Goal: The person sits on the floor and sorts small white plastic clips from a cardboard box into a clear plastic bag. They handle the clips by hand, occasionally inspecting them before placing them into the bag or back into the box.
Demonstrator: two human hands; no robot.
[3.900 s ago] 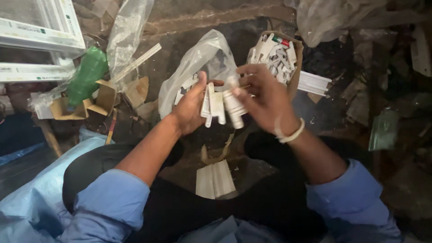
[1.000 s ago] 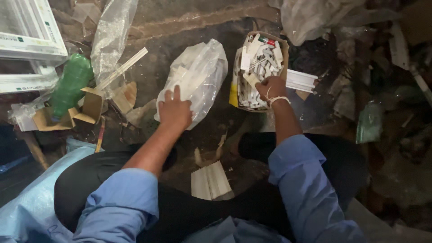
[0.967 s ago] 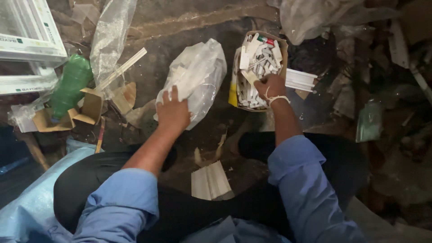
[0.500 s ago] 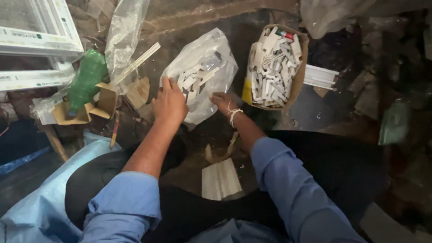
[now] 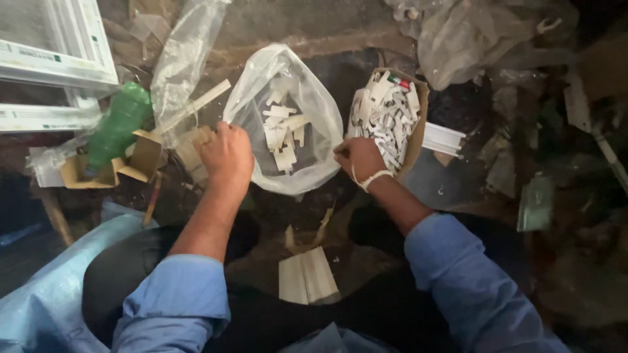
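A clear plastic bag (image 5: 307,85) lies open on the ground in front of me, with several small white plastic pieces (image 5: 282,134) inside. My left hand (image 5: 226,151) grips the bag's left edge. My right hand (image 5: 358,157), with a white band at the wrist, grips the bag's right edge, so the mouth is held wide. Just right of it stands a brown cardboard box (image 5: 418,117) packed with several more white pieces (image 5: 386,111).
A green plastic bottle (image 5: 118,124) rests by an open small carton (image 5: 134,160) at the left. White window-frame profiles (image 5: 59,59) lie at top left. Another empty plastic bag (image 5: 186,59) and crumpled plastic (image 5: 458,36) lie behind. A pale block (image 5: 306,278) sits between my knees.
My right hand left the cardboard box and came left to the bag's right edge. My left hand shifted to the bag's left edge, and the bag now lies open.
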